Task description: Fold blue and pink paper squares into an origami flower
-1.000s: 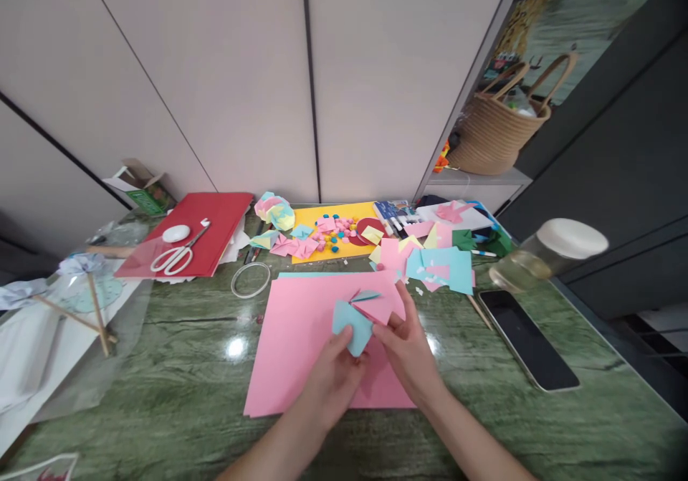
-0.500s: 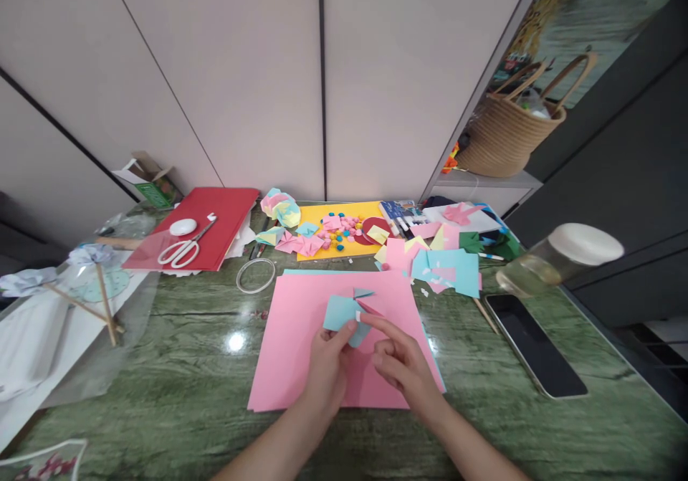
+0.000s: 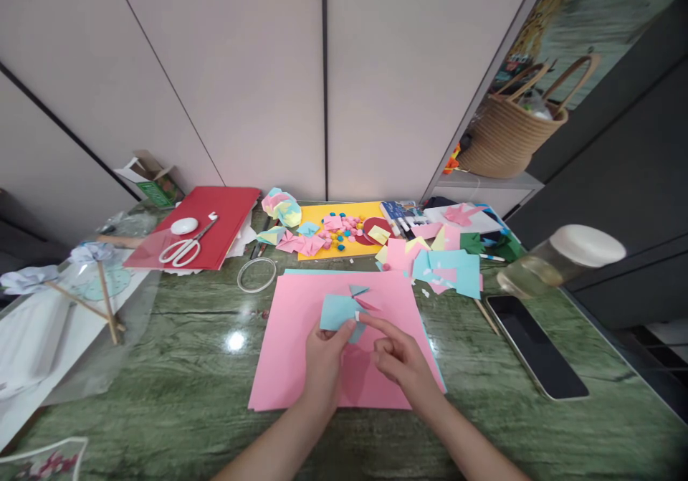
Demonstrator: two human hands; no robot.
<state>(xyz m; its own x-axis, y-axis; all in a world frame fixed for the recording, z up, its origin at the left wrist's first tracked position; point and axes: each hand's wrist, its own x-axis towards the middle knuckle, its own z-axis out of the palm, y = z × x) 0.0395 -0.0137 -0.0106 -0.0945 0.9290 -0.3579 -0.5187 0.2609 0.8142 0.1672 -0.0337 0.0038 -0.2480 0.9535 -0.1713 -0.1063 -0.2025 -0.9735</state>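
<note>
My left hand (image 3: pixel 325 360) is closed on a light-blue folded piece of paper (image 3: pixel 337 311), thumb on top. Above the pink sheets (image 3: pixel 282 366), my right hand (image 3: pixel 402 358) has its index finger stretched out and the other fingers curled. A small white piece, perhaps tape, (image 3: pixel 357 316) is at that fingertip, against the blue paper's right edge. Just beyond the fingertip are a pink folded point (image 3: pixel 368 305) and a small blue folded flap (image 3: pixel 359 290); whether they join the held paper I cannot tell.
White-handled scissors (image 3: pixel 181 251) lie on a red folder (image 3: pixel 226 212) at left. A tape roll (image 3: pixel 241 281) is left of the pink sheets. Paper scraps (image 3: pixel 454 269) and a yellow sheet (image 3: pixel 312 253) lie behind. A phone (image 3: pixel 537 348) and a lidded jar (image 3: pixel 553 259) are at right.
My left hand and the blue paper have shifted slightly left. My right index finger stays against the paper with the white piece at its tip.
</note>
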